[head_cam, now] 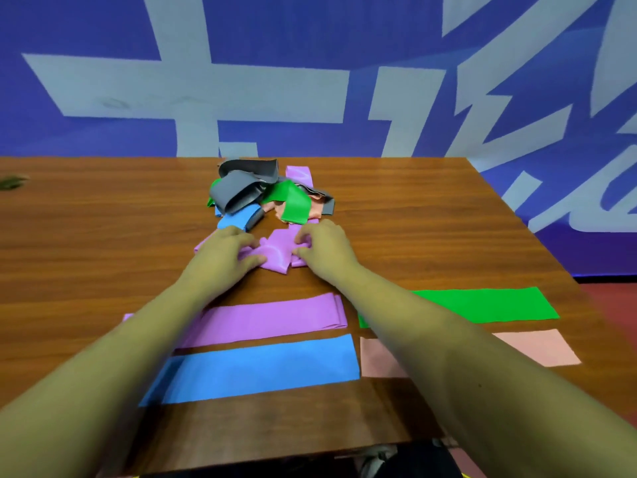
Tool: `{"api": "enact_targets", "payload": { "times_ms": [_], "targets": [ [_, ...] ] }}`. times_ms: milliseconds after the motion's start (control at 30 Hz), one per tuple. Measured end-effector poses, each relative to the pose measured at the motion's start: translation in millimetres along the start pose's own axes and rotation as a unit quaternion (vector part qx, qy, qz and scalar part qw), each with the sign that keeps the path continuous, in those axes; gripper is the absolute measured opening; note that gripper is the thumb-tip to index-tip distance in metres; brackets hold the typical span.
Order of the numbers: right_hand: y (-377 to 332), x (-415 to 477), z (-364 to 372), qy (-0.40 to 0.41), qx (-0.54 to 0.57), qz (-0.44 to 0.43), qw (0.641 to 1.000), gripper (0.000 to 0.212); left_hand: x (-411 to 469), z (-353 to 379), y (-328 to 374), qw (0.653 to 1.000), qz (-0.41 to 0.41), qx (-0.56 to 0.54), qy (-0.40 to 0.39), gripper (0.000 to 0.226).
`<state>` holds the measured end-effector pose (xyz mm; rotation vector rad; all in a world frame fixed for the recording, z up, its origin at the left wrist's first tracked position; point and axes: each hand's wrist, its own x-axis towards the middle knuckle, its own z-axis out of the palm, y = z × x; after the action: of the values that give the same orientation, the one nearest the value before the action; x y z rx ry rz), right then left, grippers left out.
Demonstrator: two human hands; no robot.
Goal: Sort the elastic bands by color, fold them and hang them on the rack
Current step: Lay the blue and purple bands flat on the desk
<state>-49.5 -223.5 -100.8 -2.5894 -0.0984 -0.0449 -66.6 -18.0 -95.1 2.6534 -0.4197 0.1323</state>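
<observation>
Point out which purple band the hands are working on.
The crumpled purple band beside the pile, gripped by the left hand and right hand. The flat purple band nearer the person lies spread out.

A blue wall (103, 22) with large pale characters (186, 84) rose behind a brown wood-grain table (413, 208). The tabletop was glossy and caught soft light near its far edge. To the right lay a strip of red floor (606, 298).
</observation>
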Motion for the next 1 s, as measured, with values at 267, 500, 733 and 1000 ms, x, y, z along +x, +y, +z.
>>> {"api": "enact_targets", "payload": {
  "times_ms": [267,500,733,1000],
  "targets": [
    [-28,-7,-37,0.075,0.182,0.007,0.98,0.028,7,-41,30,0.965,-0.042,-0.236,0.106,0.008],
    [-75,-31,-118,0.106,0.413,-0.002,0.904,0.032,-1,-112,70,0.916,-0.017,-0.379,0.133,0.013],
    [-93,-65,-167,0.127,0.405,-0.023,0.905,0.011,-37,-150,99,0.887,-0.012,-0.454,0.09,0.015],
    [-124,-105,-206,0.046,0.377,-0.09,0.921,0.016,-82,-145,103,0.841,-0.017,-0.541,-0.001,0.032]
  ]
}}
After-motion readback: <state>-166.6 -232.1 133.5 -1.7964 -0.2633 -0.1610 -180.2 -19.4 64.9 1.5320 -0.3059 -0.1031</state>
